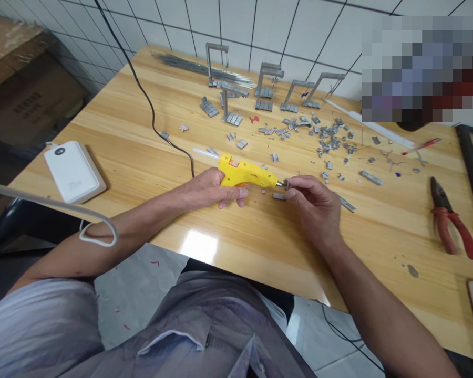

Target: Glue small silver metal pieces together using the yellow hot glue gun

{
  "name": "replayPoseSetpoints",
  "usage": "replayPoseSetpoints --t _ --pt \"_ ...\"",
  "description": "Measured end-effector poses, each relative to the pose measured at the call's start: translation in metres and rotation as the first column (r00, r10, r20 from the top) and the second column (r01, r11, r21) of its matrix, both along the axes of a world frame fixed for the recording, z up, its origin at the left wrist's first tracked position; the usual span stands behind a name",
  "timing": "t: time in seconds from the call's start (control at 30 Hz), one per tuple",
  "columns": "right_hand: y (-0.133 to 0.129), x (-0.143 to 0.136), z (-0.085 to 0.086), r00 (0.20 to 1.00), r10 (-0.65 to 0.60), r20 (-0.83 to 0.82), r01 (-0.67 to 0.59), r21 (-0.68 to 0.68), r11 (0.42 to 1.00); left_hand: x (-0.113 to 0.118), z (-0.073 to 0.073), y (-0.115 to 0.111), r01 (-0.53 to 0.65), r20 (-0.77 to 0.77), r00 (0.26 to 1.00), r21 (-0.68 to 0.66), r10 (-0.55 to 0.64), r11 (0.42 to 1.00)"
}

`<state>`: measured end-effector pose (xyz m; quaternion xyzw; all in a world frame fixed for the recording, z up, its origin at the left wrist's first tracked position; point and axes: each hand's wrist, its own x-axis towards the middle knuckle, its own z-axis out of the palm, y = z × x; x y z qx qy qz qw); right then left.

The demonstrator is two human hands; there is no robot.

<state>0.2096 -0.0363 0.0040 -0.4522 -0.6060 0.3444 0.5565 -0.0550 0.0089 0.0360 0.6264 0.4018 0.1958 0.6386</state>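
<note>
My left hand (220, 190) is closed round a yellow hot glue gun (247, 175), with a clear glue stick (205, 153) poking out of its back end. The gun's metal nozzle points right and meets a small grey metal piece (286, 184). Thumb and fingertips of my right hand (311, 202) pinch that piece, partly hiding it. Just below the nozzle lies a small grey staple block (278, 196). A longer grey strip (347, 204) rests on the table to the right of my right hand.
Several grey frame-like stands (230, 105) stand along the back, before a bundle of thin wires (197, 68). Loose staple bits (331, 142) lie scattered mid-table. Red-handled pliers (449, 220) lie right, a white power bank (74, 171) left. A black cord (152, 107) crosses the table.
</note>
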Motion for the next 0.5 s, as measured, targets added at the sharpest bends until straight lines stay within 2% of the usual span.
replayPoseSetpoints --t 0.3,0.5 --pt "0.0000 0.0020 -0.0031 0.999 -0.010 0.042 0.008 0.040 0.999 -0.0015 0.0022 0.0025 0.072 0.110 0.992 -0.033 -0.068 0.997" --pt "-0.0001 0.0029 -0.0018 0.998 0.005 0.069 -0.007 0.033 0.999 -0.0032 0.0034 0.0039 0.069 0.121 0.991 -0.043 -0.064 0.997"
